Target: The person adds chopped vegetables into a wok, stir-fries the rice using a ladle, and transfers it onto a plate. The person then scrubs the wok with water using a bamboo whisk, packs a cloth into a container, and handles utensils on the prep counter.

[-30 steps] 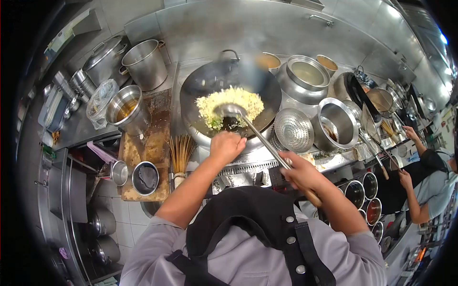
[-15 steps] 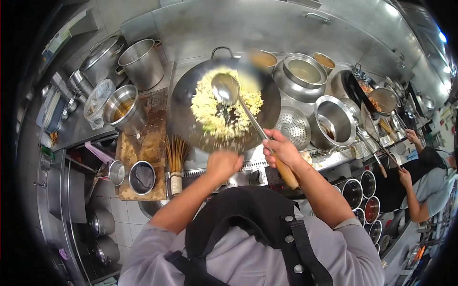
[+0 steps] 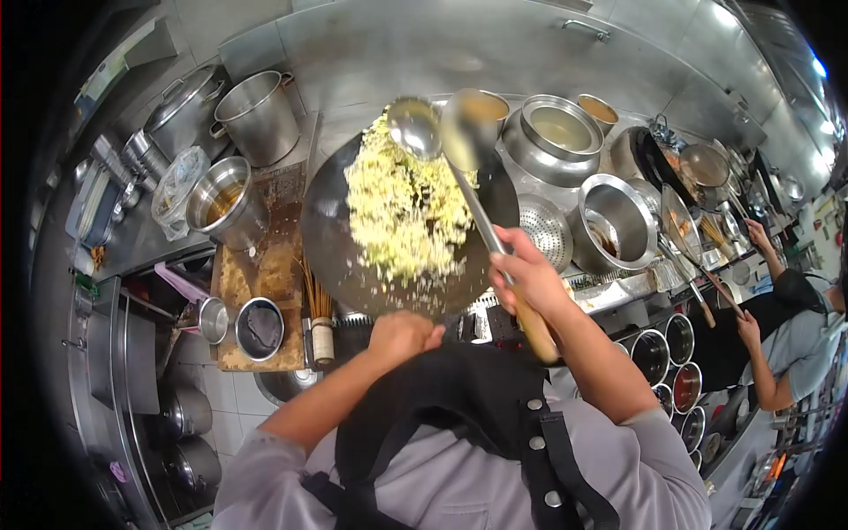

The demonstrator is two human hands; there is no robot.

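The large dark wok (image 3: pixel 331 216) holds fried rice (image 3: pixel 397 208) with yellow egg-like bits and some green pieces, spread up its far side. My left hand (image 3: pixel 405 340) is closed at the wok's near edge; the grip itself is hidden under the fingers. My right hand (image 3: pixel 533 278) is wrapped round the wooden handle of a long metal ladle (image 3: pixel 477 208). The ladle's round bowl hangs over the far part of the rice. A blurred smear on the camera's view hides part of the wok's far right rim.
Right of the wok are a perforated strainer (image 3: pixel 541 234), a steel pot (image 3: pixel 594 212) and a lidless pot of liquid (image 3: pixel 561 132). Bamboo sticks (image 3: pixel 318 305) stand bundled on the left by a wooden board (image 3: pixel 234 296). A co-worker (image 3: pixel 786 340) works at the far right.
The wok has come nearer to my body with my left hand. The rice has shifted and piled toward the far side. The ladle bowl has moved up and slightly away.
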